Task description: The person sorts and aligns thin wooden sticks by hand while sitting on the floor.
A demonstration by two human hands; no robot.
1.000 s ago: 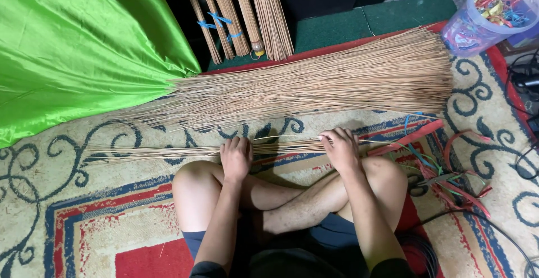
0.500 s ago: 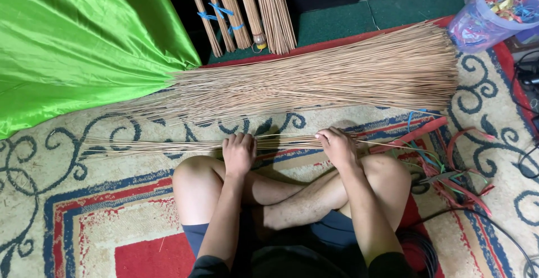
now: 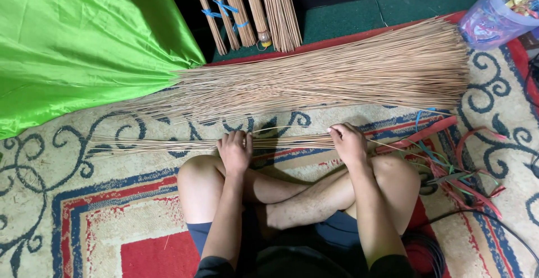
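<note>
Sticks [image 3: 185,144], a thin bundle of tan ones, lie flat on the patterned rug [image 3: 84,210] just ahead of a seated person's crossed legs. The left hand [image 3: 236,150] curls its fingers over the bundle near its middle. The right hand [image 3: 348,141] is closed around the bundle's thicker end (one loose stick arches up between the two hands). Beyond lies a far bigger pile [image 3: 337,73] of the same sticks, fanned wide to the right, its narrow end touching a bright green cloth [image 3: 78,42] at the upper left. Tied bundles [image 3: 252,8], some with blue bands, stand at the top. A clear plastic tub [image 3: 494,14] of colourful strips sits top right. Red, blue and green strips [image 3: 455,171] lie scattered near the right knee.
</note>
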